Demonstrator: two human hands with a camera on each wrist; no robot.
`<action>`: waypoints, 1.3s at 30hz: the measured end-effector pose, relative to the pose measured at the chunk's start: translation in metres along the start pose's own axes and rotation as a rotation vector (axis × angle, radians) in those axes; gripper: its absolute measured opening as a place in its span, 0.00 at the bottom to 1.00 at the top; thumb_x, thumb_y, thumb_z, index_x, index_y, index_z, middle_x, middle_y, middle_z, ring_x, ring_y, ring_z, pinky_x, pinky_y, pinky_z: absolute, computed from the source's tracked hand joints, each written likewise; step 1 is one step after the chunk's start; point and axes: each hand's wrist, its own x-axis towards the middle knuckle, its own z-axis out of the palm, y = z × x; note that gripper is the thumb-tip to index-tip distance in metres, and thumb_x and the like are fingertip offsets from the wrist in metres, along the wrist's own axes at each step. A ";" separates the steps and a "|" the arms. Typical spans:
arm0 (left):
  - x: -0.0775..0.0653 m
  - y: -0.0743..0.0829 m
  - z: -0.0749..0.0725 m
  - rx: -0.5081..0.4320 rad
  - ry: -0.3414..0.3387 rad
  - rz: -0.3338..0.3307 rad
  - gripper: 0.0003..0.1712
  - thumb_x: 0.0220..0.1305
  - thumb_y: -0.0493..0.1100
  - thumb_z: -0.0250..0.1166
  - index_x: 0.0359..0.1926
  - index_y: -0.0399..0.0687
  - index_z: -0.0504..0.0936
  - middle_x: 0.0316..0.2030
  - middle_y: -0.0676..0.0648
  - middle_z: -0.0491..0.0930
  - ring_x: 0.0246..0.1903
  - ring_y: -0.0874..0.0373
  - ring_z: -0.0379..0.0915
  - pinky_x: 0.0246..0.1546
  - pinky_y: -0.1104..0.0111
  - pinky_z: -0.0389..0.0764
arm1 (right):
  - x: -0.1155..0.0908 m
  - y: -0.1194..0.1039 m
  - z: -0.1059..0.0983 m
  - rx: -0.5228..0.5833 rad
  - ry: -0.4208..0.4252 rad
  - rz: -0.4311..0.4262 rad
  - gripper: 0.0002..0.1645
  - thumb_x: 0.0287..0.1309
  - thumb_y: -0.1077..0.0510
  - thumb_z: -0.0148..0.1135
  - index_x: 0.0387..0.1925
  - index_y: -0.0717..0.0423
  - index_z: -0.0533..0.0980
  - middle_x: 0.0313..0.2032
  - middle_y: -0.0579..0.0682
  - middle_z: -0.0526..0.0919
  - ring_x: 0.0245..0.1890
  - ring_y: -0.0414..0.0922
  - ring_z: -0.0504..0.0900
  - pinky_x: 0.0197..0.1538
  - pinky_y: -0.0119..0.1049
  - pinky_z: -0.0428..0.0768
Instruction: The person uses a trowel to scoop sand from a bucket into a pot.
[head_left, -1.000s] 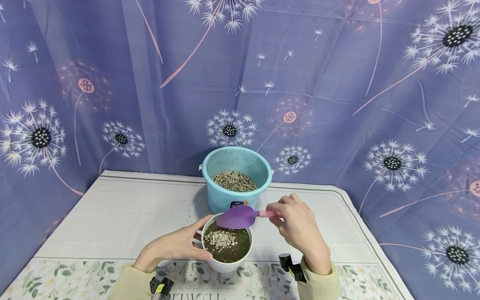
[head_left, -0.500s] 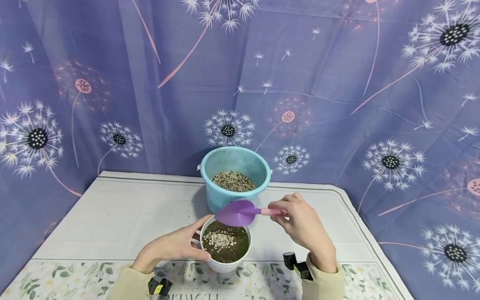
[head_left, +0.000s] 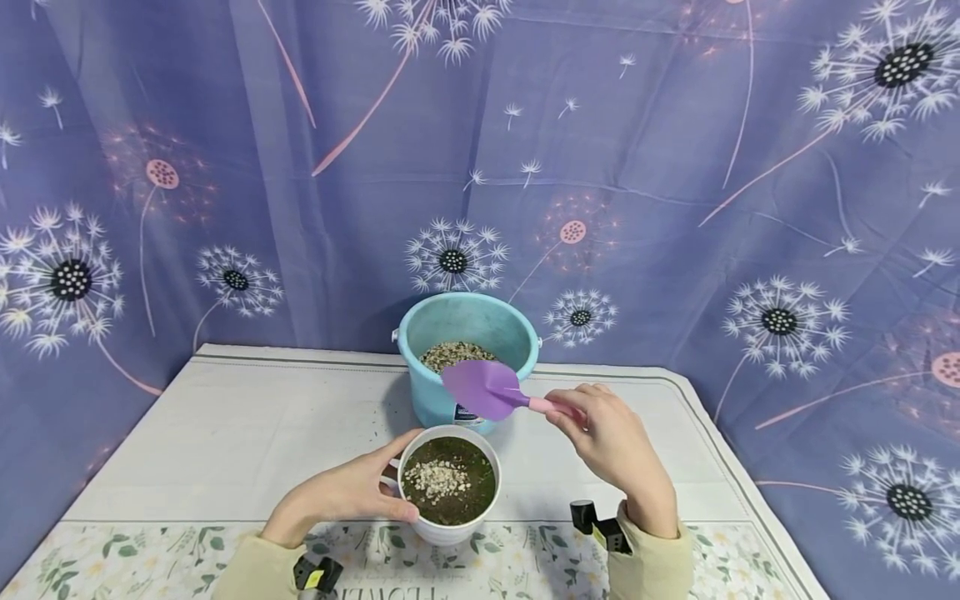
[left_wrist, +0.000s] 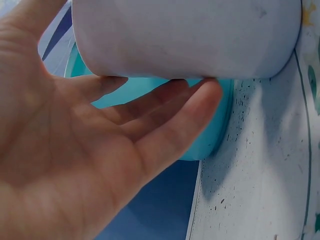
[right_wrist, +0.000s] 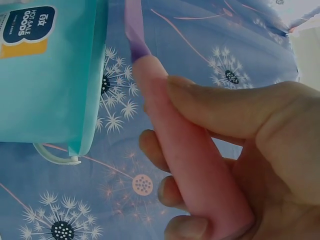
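Note:
A white flower pot (head_left: 448,533) stands near the front of the table, filled with dark soil that bears a heap of pale grit. My left hand (head_left: 352,492) holds the pot's left side, thumb toward the front and fingers toward the back; the left wrist view has the fingertips (left_wrist: 207,95) against its wall. A garden trowel with a purple blade (head_left: 487,390) and pink handle (right_wrist: 187,145) is gripped in my right hand (head_left: 611,433). The blade hangs over the near rim of a light blue bucket (head_left: 427,398) and partly hides the grainy mix (head_left: 450,354) inside.
The bucket stands behind the pot, close to the blue dandelion-print curtain (head_left: 337,250). A white cloth (head_left: 247,433) covers the table, with a floral strip (head_left: 150,554) along the front. Dark specks lie on the cloth beside the bucket.
The trowel has moved from above the pot's back rim up and away to the bucket's rim, its blade tilting upward. The left hand still holds the pot.

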 end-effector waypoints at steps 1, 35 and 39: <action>0.000 0.000 0.000 0.008 0.003 0.000 0.61 0.54 0.45 0.76 0.77 0.47 0.43 0.64 0.30 0.62 0.48 0.48 0.76 0.47 0.64 0.81 | 0.000 0.001 0.000 0.008 0.006 0.006 0.11 0.57 0.56 0.70 0.43 0.50 0.85 0.24 0.36 0.71 0.26 0.37 0.68 0.27 0.33 0.68; 0.038 0.033 -0.076 0.377 0.386 -0.043 0.37 0.64 0.57 0.66 0.67 0.43 0.69 0.55 0.39 0.77 0.53 0.42 0.74 0.54 0.48 0.75 | 0.085 0.042 0.003 -0.201 -0.144 -0.052 0.11 0.64 0.45 0.63 0.33 0.45 0.84 0.25 0.42 0.76 0.24 0.45 0.76 0.20 0.41 0.73; 0.047 0.034 -0.085 0.362 0.476 -0.076 0.38 0.64 0.59 0.65 0.68 0.44 0.68 0.56 0.37 0.75 0.53 0.42 0.74 0.53 0.49 0.76 | 0.099 0.041 0.017 -0.178 -0.220 -0.072 0.12 0.65 0.46 0.62 0.31 0.47 0.83 0.22 0.41 0.74 0.21 0.41 0.72 0.20 0.37 0.72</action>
